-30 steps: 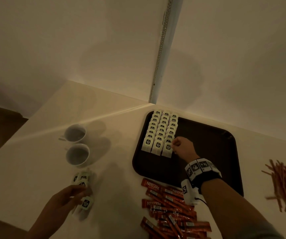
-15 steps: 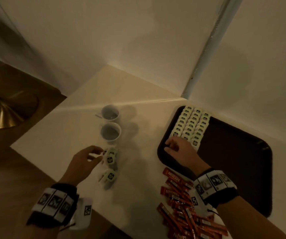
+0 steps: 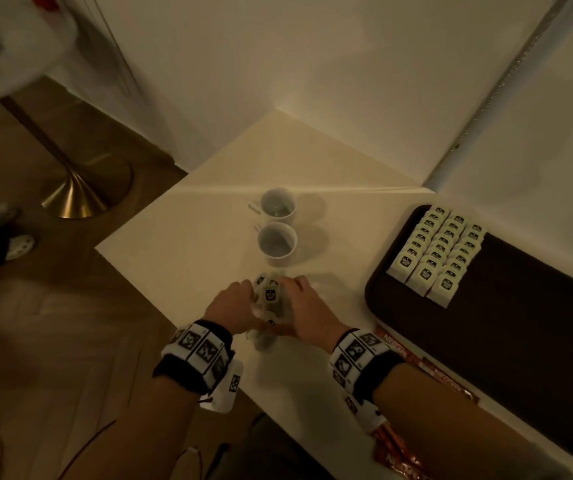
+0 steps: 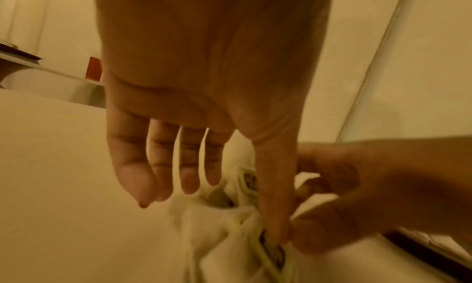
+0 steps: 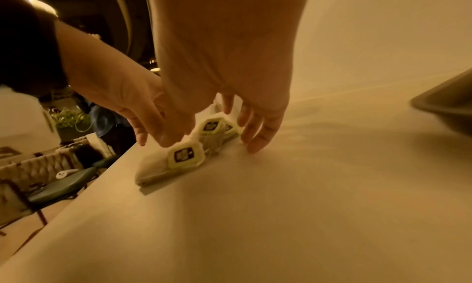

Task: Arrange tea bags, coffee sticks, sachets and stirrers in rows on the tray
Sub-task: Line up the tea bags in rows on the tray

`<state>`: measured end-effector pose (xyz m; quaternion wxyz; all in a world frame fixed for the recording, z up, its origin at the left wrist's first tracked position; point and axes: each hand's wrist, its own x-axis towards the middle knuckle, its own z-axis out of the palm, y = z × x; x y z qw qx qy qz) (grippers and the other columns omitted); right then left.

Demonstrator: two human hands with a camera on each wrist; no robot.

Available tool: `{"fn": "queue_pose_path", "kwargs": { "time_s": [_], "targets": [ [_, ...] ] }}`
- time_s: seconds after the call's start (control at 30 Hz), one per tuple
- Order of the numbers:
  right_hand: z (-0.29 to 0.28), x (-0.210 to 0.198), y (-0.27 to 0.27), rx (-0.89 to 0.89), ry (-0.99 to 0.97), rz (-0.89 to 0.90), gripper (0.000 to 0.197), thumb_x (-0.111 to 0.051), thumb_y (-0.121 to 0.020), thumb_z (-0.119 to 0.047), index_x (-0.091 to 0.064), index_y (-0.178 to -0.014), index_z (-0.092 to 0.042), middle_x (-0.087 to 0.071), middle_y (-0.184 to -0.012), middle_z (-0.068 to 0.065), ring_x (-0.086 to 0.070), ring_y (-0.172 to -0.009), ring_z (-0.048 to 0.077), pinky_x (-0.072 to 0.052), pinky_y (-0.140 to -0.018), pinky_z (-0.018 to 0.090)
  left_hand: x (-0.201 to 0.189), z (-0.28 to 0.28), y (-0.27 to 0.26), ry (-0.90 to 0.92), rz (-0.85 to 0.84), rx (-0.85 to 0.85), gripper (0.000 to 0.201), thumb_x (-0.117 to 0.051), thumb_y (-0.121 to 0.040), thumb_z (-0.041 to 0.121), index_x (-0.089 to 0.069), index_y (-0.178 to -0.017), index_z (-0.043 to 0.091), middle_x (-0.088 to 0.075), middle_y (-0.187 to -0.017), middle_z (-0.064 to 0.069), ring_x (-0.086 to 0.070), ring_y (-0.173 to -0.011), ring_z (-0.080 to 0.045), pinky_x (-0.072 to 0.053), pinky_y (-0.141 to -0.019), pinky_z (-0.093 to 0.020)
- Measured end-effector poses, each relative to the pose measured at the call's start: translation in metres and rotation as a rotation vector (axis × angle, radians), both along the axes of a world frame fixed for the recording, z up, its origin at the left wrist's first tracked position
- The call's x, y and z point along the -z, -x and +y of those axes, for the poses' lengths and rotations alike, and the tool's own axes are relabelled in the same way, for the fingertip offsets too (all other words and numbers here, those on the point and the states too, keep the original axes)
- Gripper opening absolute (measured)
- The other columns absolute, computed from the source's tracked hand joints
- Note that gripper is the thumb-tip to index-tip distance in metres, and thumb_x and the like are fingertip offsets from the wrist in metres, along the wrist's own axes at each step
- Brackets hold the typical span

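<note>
A small pile of loose tea bags with dark square tags lies on the cream table just in front of the cups. My left hand touches its left side and my right hand its right side, so the pile sits between them. The left wrist view shows the left hand with straight fingers and its thumb down on the tea bags. Seen from the right wrist, the right hand has straight fingers beside the tea bags, tips on the table. The dark tray holds three rows of tea bags.
Two white cups stand right behind the pile. Red coffee sticks lie under my right forearm, in front of the tray. The table's left edge is close to my left hand; a brass lamp base stands on the floor.
My right hand left the tea bag rows on the tray and moved left to the loose pile. My left hand closed in on the pile. The head view swung left.
</note>
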<state>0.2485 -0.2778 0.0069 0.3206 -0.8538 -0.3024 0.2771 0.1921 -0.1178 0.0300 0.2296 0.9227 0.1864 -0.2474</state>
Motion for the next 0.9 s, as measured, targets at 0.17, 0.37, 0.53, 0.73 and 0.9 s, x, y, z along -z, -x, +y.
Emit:
{"fn": "queue_pose_path", "kwargs": {
  "time_s": [0.17,0.37,0.53,0.73,0.9],
  "targets": [
    [0.015,0.009,-0.002,0.057,-0.012,-0.067,0.058,-0.069,-0.078,-0.016,-0.044,-0.13,-0.018,-0.039,-0.124,0.009,-0.047,-0.112,0.029,-0.043,-0.098,0.041,0.01,-0.008,0.01,-0.052,0.029,0.04,0.055,-0.076,-0.074,0.032,-0.046,-0.115,0.011,-0.052,-0.119,-0.009,-0.054,-0.107,-0.028,-0.045,-0.084,-0.034],
    [0.02,0.002,-0.01,0.064,0.026,-0.061,0.019,-0.06,-0.085,-0.012,-0.059,-0.103,-0.006,-0.049,-0.103,0.008,-0.05,-0.092,0.026,-0.042,-0.083,0.032,0.002,-0.014,0.006,-0.039,0.055,0.058,0.011,-0.064,-0.082,0.019,-0.057,-0.088,0.013,-0.058,-0.088,-0.004,-0.06,-0.091,-0.026,-0.044,-0.07,-0.03],
    [-0.002,-0.029,-0.029,0.161,-0.096,0.042,0.013,-0.069,-0.081,-0.014,-0.056,-0.085,-0.013,-0.05,-0.069,-0.008,-0.045,-0.063,0.007,-0.035,-0.057,0.01,-0.01,-0.005,0.002,0.222,0.114,0.097,0.014,-0.061,-0.088,0.02,-0.066,-0.098,0.012,-0.062,-0.096,-0.005,-0.055,-0.083,-0.016,-0.044,-0.071,-0.024],
    [-0.04,-0.098,-0.064,0.323,-0.339,0.014,0.018,-0.071,-0.081,-0.008,-0.058,-0.093,-0.012,-0.064,-0.067,0.004,-0.05,-0.055,0.009,-0.042,-0.056,0.012,-0.058,-0.028,-0.022,0.967,-0.087,-0.306,0.026,-0.045,-0.097,0.006,-0.043,-0.123,0.006,-0.059,-0.099,-0.009,-0.06,-0.086,-0.02,-0.057,-0.076,-0.033],
    [-0.069,-0.158,-0.083,0.325,-0.401,-0.155,0.012,-0.064,-0.086,-0.005,-0.066,-0.096,-0.012,-0.066,-0.088,0.009,-0.06,-0.066,0.008,-0.05,-0.057,0.015,-0.097,-0.06,-0.052,1.357,-0.375,-0.507,0.031,-0.055,-0.09,-0.001,-0.056,-0.112,0.02,-0.054,-0.077,-0.002,-0.057,-0.068,-0.01,-0.057,-0.066,-0.03]
  ]
}}
